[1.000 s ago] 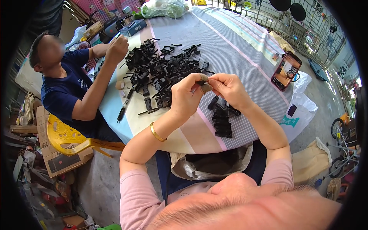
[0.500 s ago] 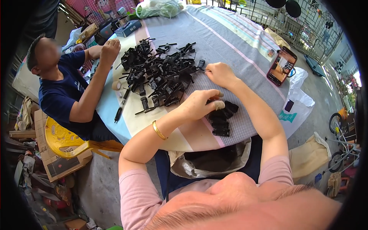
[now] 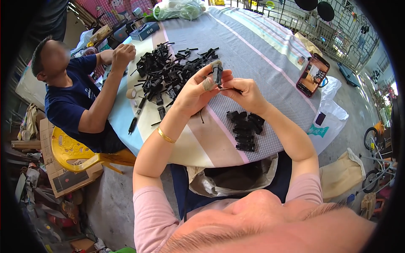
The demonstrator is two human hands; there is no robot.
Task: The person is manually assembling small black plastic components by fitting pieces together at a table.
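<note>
Above the table, a small black plastic part (image 3: 217,74) is pinched between the thumb and fingers of my left hand (image 3: 195,92), which has pale tape wrapped on its thumb and a fingertip. My right hand (image 3: 247,95) is closed around a slim dark piece, whose end meets the lower end of the part; whether it is a tool or belongs to the part I cannot tell. Left of both hands spreads a loose pile of black plastic parts (image 3: 154,69) with thin protruding arms. A smaller neat group of black parts (image 3: 244,133) lies near the table's front edge.
A co-worker in a dark shirt (image 3: 74,99) sits at the left, on a yellow chair (image 3: 63,145). On the cloth-covered table (image 3: 253,50) are a tape roll (image 3: 131,93), a pen-like black tool (image 3: 133,125) and a propped phone (image 3: 313,76). An open sack (image 3: 198,185) hangs before me.
My left hand has left the small group and moved up to hold a black part. The right hand has stayed near the pile's right side and now meets the left.
</note>
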